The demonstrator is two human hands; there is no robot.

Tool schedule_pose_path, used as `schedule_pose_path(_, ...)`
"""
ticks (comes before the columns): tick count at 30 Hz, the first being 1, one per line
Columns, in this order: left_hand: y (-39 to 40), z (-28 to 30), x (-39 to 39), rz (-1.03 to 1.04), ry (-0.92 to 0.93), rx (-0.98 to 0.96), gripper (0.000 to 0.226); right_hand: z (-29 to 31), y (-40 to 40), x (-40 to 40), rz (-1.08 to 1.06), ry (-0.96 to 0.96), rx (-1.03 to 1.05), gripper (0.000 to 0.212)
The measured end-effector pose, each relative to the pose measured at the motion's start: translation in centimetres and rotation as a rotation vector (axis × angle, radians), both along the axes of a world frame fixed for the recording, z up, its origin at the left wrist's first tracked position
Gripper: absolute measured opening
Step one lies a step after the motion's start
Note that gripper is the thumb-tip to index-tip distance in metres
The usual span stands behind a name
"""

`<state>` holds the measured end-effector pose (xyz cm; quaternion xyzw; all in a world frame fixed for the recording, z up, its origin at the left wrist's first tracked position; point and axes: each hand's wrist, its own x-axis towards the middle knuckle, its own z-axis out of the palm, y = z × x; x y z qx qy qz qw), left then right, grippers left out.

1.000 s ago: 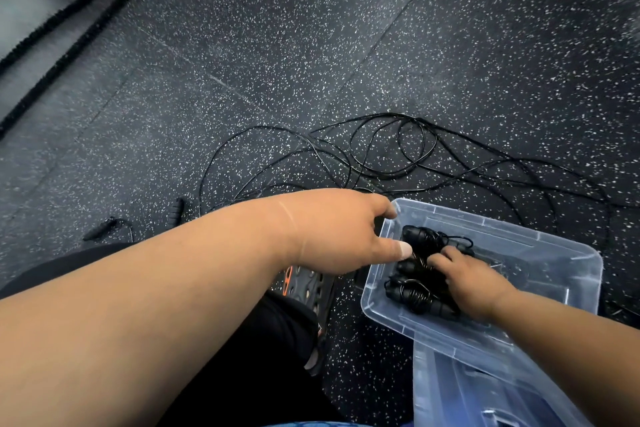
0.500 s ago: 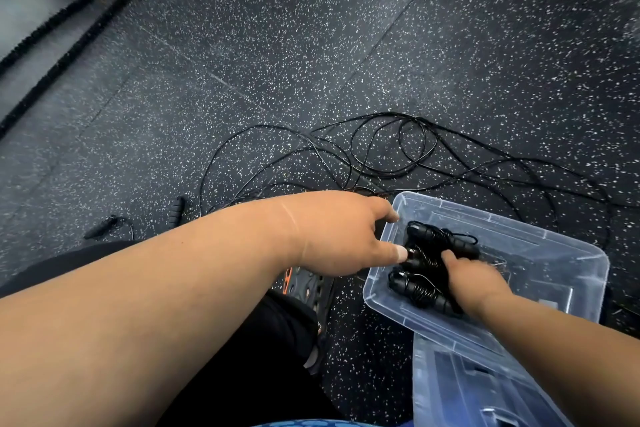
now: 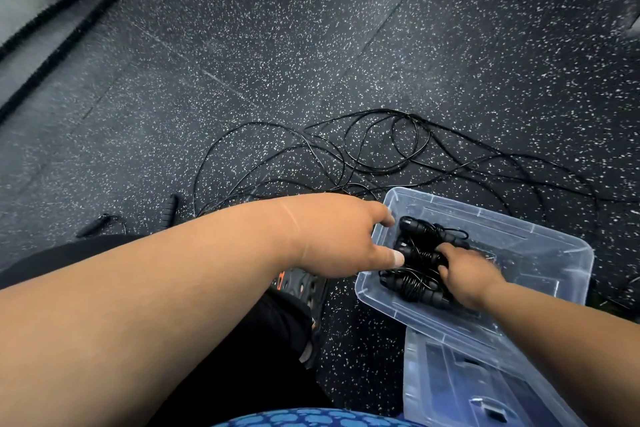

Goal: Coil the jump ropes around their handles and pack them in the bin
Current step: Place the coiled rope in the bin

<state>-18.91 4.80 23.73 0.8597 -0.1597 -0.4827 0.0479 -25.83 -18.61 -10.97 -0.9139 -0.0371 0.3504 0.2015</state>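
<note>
Right now the right hand (image 3: 465, 276) presses the coiled jump ropes (image 3: 420, 265) inside the bin (image 3: 540, 246), left hand (image 3: 341, 236) gripping its near-left rim, uncoiled ropes (image 3: 346, 159) lying beyond, nearer the left.

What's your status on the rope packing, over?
Left hand gripping the clear bin at its near-left rim. Right hand inside, on the coiled jump ropes. Loose ropes uncoiled on floor beyond the bin.

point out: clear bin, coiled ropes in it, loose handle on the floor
clear bin (image 3: 540, 236): head view, far rim.
coiled ropes (image 3: 414, 282): head view, wound cord of the near bundle.
loose handle (image 3: 168, 210): head view, mid-grip.
</note>
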Motion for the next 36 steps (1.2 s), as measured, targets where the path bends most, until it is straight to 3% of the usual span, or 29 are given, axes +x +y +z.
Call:
schedule_pose_path(9, -0.5, 0.1, 0.0, 0.0, 0.027, -0.008, 0.067, 0.2, 0.1, -0.9, -0.114, 0.087, 0.144, 0.05)
schedule_pose_path(19, -0.3, -0.1, -0.1, 0.001, 0.024, -0.023, 0.066, 0.1, 0.8, -1.0, -0.122, 0.079, 0.091, 0.059)
schedule_pose_path(25, -0.2, -0.2, -0.1, 0.003, 0.021, -0.025, 0.067, 0.2, 0.7, -0.6, -0.022, 0.061, 0.005, 0.043)
schedule_pose_path(28, -0.2, -0.2, -0.1, 0.002, 0.021, -0.026, 0.066, 0.2, 0.7, -0.3, 0.022, 0.106, -0.019, 0.05)
schedule_pose_path(31, -0.2, -0.2, -0.1, 0.003, 0.02, -0.026, 0.067, -0.1, 0.9, -0.4, -0.006, 0.078, -0.024, 0.059)
schedule_pose_path(36, -0.3, -0.1, 0.0, 0.014, 0.016, -0.02, 0.068, -0.4, 1.7, -0.5, -0.065, 0.026, -0.054, 0.049)
